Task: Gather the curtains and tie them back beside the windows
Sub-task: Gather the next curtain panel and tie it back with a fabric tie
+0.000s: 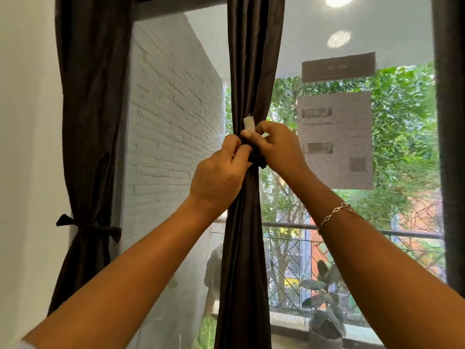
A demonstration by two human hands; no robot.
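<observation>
A dark brown curtain [247, 59] hangs bunched in the middle of the window. A dark tieback band [259, 161] wraps it at its narrowest point, with a white end tab [249, 125] sticking up. My left hand [219, 175] pinches the band from the left. My right hand [276, 147] grips the band and the white tab from the right; a bracelet sits on that wrist. A second dark curtain [90, 96] hangs at the left wall, cinched by a knotted tie [88, 226].
The window has a mesh screen [352, 34]. Beyond it are a white brick wall [171, 117], a balcony railing [289, 225], a potted plant [324, 298] on the sill and green trees. A dark frame [450, 122] bounds the right side.
</observation>
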